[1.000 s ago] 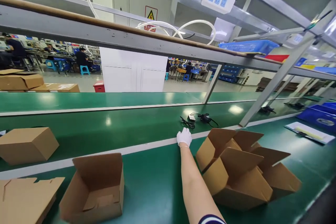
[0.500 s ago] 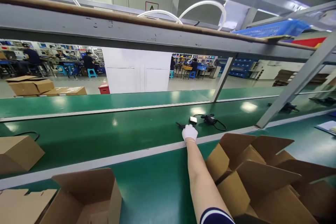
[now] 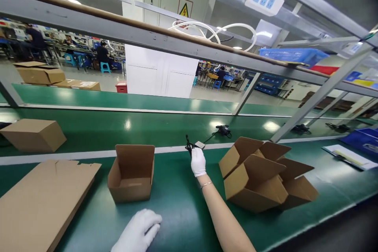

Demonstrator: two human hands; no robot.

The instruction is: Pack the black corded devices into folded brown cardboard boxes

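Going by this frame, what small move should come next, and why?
Probably ease the right hand back gently: it grips a black cable, and a thin cord seems to run from there to the black adapter lying on the green belt, so a quick tug could drag it.

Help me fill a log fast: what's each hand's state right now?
Left hand: loosely open, fingers partly curled, nothing visible in it.
Right hand: closed on a bundled black cable.
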